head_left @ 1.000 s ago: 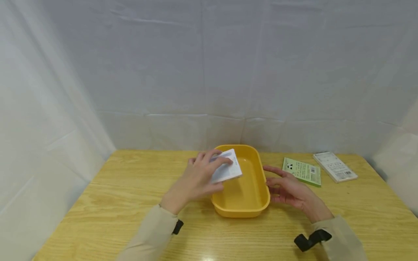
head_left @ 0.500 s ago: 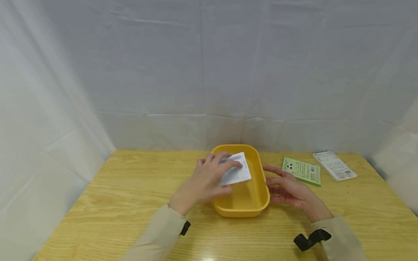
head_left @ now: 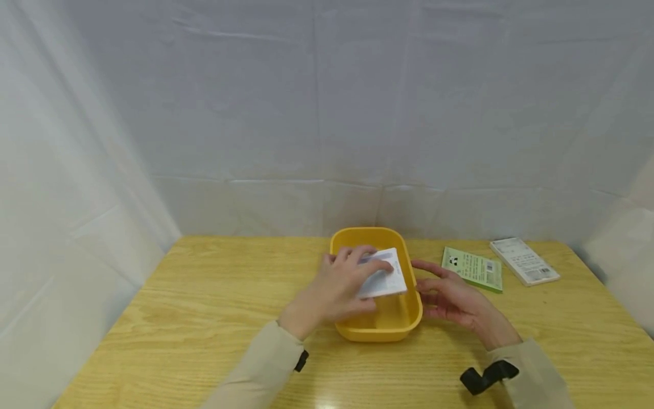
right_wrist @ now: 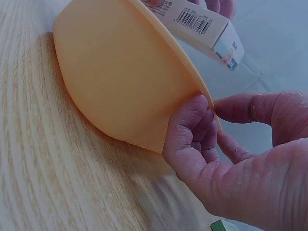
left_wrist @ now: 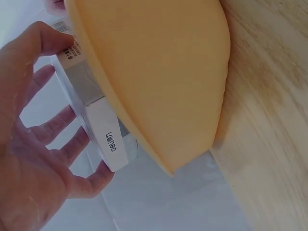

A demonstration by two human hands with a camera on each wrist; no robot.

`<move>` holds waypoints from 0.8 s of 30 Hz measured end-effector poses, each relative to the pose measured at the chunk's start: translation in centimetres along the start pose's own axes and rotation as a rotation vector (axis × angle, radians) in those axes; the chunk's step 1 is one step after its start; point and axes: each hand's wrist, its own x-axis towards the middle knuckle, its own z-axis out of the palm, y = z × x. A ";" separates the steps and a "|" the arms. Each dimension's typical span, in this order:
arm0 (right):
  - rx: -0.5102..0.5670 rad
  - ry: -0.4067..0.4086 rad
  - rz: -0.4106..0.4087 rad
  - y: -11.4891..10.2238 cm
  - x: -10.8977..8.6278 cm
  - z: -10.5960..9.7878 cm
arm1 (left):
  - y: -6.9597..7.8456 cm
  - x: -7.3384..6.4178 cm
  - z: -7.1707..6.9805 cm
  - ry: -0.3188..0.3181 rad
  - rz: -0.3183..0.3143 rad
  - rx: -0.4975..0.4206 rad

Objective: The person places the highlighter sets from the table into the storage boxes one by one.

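My left hand (head_left: 332,292) grips a small white printed box (head_left: 380,284) by its edges, tilted, over a yellow plastic tub (head_left: 378,335). Lettering reading "deli" shows on one side of the box (left_wrist: 106,132) in the left wrist view. From the right wrist view, a barcode is visible on another side of that box (right_wrist: 195,21), which sits just past the tub's rim. My right hand (head_left: 455,298) pinches the tub's right rim between thumb and fingers, with curled fingers against the outer wall (right_wrist: 115,72). The palm side of the left hand is hidden in the head view.
To the right of the tub, a flat green package (head_left: 475,270) with a panda picture lies on the wooden table (head_left: 214,295). Beside it is a flat white package (head_left: 524,262) with a barcode. A pale cloth backdrop (head_left: 327,113) hangs behind the table.
My left hand has carried the white box rightward and slightly toward me, from the tub's left side to over its middle. The right hand and the tub have stayed put.
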 end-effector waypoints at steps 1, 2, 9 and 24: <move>0.001 -0.002 -0.001 0.0 0.0 0.0 | 0.1 0.0 0.1 -0.009 -0.002 0.002; 0.001 -0.004 -0.004 0.0 0.0 0.0 | 0.1 0.1 0.2 -0.016 -0.004 0.006; 0.004 -0.011 -0.010 0.1 0.0 -0.1 | 0.3 0.2 1.2 -0.056 -0.002 0.007; 0.005 -0.013 -0.005 0.1 0.0 0.0 | 0.0 0.5 2.8 -0.165 -0.051 -0.009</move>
